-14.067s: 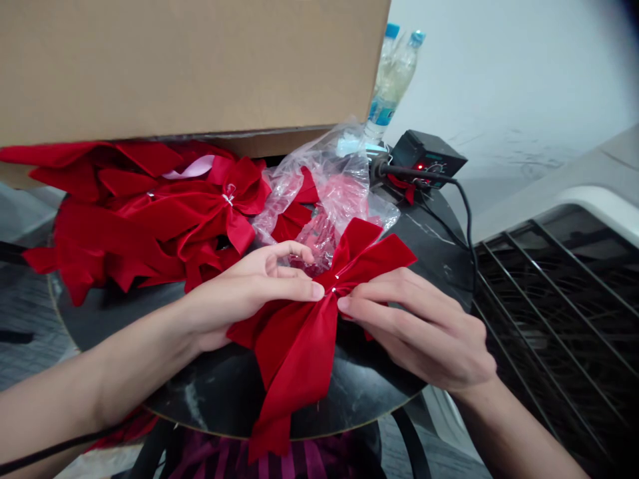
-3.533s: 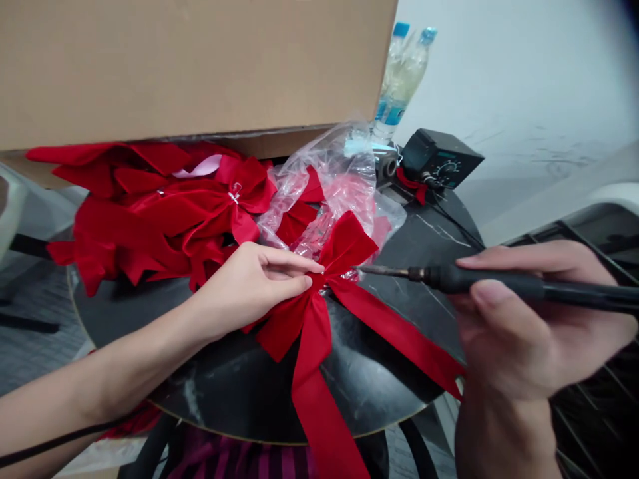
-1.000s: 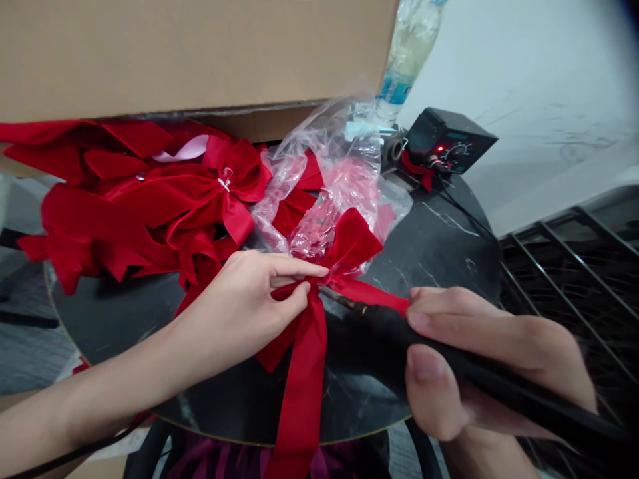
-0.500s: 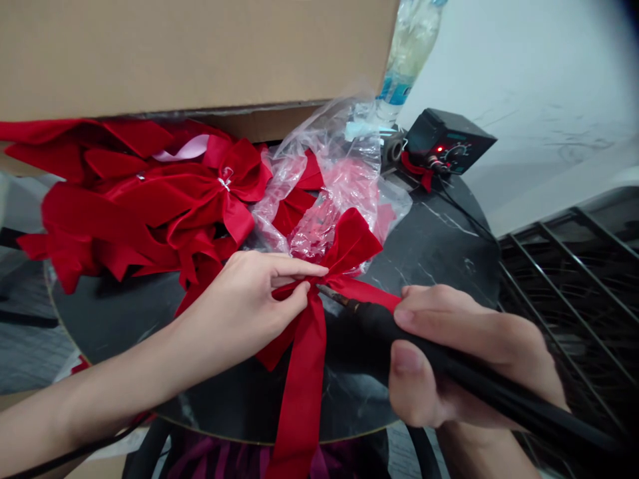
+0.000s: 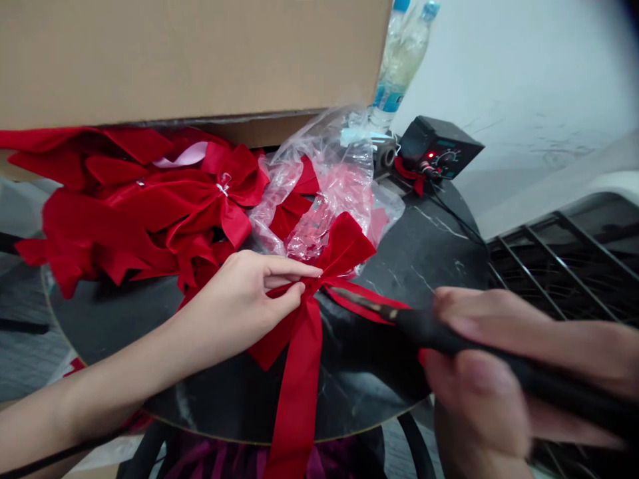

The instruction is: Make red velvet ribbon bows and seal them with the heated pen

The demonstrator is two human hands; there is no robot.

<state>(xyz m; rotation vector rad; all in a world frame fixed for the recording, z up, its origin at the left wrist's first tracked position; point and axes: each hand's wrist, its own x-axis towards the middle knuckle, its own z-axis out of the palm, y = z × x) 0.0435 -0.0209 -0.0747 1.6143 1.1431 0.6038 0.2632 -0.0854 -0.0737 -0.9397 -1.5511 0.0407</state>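
Note:
A red velvet bow (image 5: 344,249) with long tails lies on the round black table (image 5: 429,253). My left hand (image 5: 244,303) pinches the bow at its knot, thumb and forefinger closed on the ribbon. My right hand (image 5: 499,372), blurred by motion, grips the black handle of a soldering iron (image 5: 399,319). The iron's metal tip points left and sits a little right of the knot, above one ribbon tail.
A heap of red bows (image 5: 134,206) covers the table's left side under a cardboard box (image 5: 190,60). A clear plastic bag (image 5: 329,179) holds more bows. Behind stand a black soldering station (image 5: 439,150) and plastic bottles (image 5: 399,60). A black wire rack (image 5: 564,259) is on the right.
My right hand has pulled the soldering iron to the right, away from the knot. The left hand keeps its pinch on the bow.

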